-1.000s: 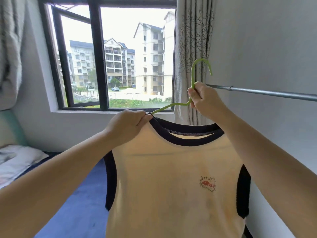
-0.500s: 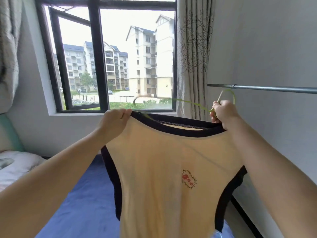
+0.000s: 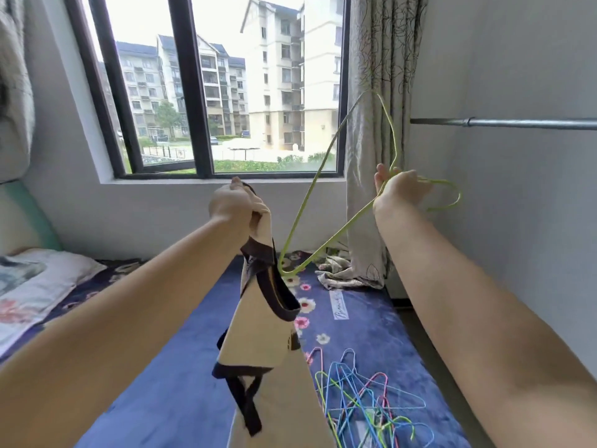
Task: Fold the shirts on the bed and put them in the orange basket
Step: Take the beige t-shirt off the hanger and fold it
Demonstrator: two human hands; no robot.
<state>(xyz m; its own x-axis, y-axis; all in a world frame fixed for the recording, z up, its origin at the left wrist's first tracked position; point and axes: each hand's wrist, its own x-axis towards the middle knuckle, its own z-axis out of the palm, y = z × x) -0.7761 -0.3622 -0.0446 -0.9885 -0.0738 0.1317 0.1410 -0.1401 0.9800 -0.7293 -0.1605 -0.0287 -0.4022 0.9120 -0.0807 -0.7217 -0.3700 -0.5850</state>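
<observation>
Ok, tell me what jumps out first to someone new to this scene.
Centre frame, the left hand grips a cream shirt with dark trim, hanging bunched over the blue bed. Beside it, the right hand holds a green wire hanger, its lower corner at the shirt's neck. At lower right, a tangle of coloured hangers lies on the bed.

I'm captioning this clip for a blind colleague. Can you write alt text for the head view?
A person's left hand holds up a cream shirt while the right hand pulls a green hanger free, above a blue bed with a pile of hangers.
</observation>
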